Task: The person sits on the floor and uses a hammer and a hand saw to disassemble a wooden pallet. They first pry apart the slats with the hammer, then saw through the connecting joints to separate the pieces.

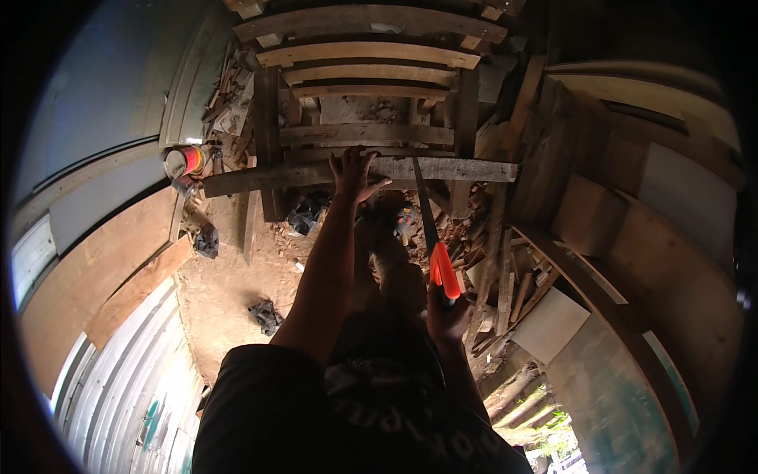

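While rough, weathered grain runs along its length, the long grey plank (395,167) lies crosswise in front of a wooden frame (367,55) of slats and upright posts, roughly level from side to side. A handsaw (444,270) meets it right of the middle; its narrow, tapering blade is dark metal, and its handle is smooth and bright orange. Ribbed corrugated metal (118,395) stands at lower left, and split, jagged wood scraps (505,276) lie heaped on the right over a dusty earth floor (221,276).

With the forearm stretched forward, the left hand (354,175) rests on the plank, fingers spread over it and thumb pointing out to the right. The right hand (448,313), lower and nearer the body, is closed around the rear of the orange handle, the blade pointing away from the person; its separate fingers are too shadowed to tell apart.

A round can (185,161) with a red and yellow side lies near the plank's left end; its contents cannot be made out. Crumpled black plastic (266,316) lies on the floor.
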A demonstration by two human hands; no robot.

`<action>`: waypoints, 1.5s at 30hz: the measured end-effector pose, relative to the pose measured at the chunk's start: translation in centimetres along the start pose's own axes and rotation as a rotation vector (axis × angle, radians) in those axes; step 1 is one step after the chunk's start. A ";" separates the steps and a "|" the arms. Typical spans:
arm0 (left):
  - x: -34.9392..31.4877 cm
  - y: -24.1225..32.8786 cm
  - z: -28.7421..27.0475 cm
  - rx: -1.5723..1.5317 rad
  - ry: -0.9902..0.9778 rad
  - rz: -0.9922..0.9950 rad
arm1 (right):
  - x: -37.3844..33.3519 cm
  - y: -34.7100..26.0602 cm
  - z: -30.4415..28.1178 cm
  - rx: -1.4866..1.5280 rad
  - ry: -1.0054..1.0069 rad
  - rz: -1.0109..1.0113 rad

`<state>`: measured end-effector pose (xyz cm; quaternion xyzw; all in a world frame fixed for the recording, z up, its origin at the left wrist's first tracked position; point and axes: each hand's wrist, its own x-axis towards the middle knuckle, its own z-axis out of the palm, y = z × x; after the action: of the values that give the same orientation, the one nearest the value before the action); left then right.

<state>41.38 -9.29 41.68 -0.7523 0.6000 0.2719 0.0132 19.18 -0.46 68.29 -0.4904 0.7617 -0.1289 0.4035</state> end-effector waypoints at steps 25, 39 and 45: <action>-0.4 -0.4 1.0 0.025 0.177 0.076 | 1.8 3.3 3.3 0.118 -0.042 -0.093; 0.0 -0.2 0.3 0.012 0.016 0.032 | 1.9 6.2 4.4 0.114 -0.023 -0.106; 0.2 -0.6 1.3 0.029 0.115 0.089 | 1.0 3.3 4.0 0.187 0.013 -0.114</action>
<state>41.43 -8.80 40.31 -0.7390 0.6365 0.2197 -0.0224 19.77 1.11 63.29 -0.4925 0.7198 -0.2254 0.4342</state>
